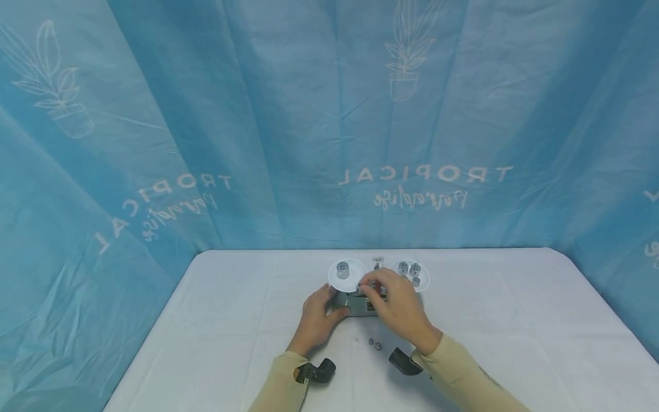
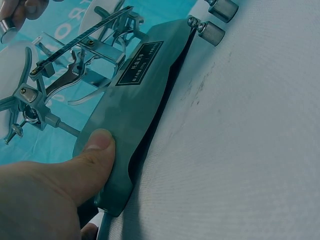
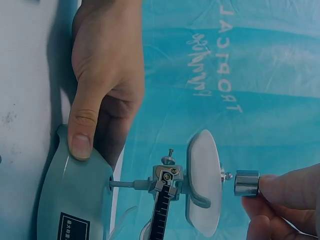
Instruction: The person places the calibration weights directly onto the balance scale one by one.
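A table balance with a green base (image 1: 356,307) and two white pans stands before me. My left hand (image 1: 316,319) grips the base's left end, thumb on the front face and fingers behind. Over the left pan (image 3: 205,185), my right hand (image 1: 400,302) pinches a small metal cylinder weight (image 3: 246,183) between thumb and fingertips, apart from the pan. One larger knobbed weight (image 1: 342,270) sits on the left pan. Several weights (image 1: 415,269) stand on the right pan (image 1: 426,280). The graduated beam (image 3: 160,212) is partly hidden by my right hand in the head view.
Two small knobbed weights (image 1: 378,345) lie on the white tablecloth (image 1: 231,343) in front of the base, between my forearms. Dark wrist mounts (image 1: 321,372) stick out from both wrists. A blue printed curtain (image 1: 288,126) encloses the table at the back and sides.
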Tool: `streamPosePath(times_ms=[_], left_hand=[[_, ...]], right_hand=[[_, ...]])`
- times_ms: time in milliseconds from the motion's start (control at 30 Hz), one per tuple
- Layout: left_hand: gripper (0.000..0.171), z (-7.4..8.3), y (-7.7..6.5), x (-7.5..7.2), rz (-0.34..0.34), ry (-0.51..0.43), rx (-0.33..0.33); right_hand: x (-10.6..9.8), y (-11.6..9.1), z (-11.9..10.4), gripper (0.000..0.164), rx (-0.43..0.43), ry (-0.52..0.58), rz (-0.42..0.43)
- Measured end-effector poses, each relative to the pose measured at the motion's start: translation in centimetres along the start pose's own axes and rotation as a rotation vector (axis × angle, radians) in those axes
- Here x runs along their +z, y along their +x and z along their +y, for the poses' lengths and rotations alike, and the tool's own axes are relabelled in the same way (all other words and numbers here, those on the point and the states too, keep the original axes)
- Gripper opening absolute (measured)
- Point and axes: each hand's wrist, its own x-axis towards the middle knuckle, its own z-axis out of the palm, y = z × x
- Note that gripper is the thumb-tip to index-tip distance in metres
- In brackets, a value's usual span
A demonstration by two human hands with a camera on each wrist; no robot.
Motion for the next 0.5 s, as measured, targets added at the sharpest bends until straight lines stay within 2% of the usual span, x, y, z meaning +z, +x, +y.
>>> streamPosePath(times_ms=[300,500], left_hand=[[0.062,0.12,0.0,-0.01,0.007,-0.003,-0.007],[0.061,0.05,0.06,0.05,0.007,-0.005,0.002]], right_hand=[[0.35,0.68,0.02,0.003,-0.011,-0.002,0.0],[0.59,0.97,0.12,0.003,0.01,-0.011,0.002]])
